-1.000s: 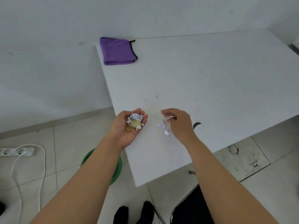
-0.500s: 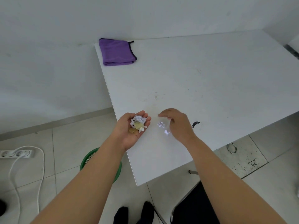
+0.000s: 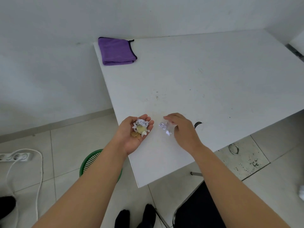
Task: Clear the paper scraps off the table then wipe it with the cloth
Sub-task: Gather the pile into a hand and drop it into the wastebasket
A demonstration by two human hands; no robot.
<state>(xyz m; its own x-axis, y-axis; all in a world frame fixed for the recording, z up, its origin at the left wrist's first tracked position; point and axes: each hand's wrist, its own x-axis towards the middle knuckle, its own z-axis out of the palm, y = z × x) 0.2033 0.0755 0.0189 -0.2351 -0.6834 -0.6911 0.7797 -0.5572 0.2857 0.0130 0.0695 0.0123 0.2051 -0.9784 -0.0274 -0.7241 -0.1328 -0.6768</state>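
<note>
Left hand (image 3: 133,135): open, cupped at the table (image 3: 213,76) edge, carrying gathered scraps (image 3: 141,127).
Right hand (image 3: 181,129): fingers loose, holding nothing, sweeping the loose scraps (image 3: 165,128).
Advice: push gently, keep palm below edge.

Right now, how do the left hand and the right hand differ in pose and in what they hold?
The left hand is palm up, cupped, holding a pile of paper scraps; the right hand is palm down, holding nothing visible. The left sits at the table's edge; the right is over it, beside loose scraps. Both are bare.
</note>
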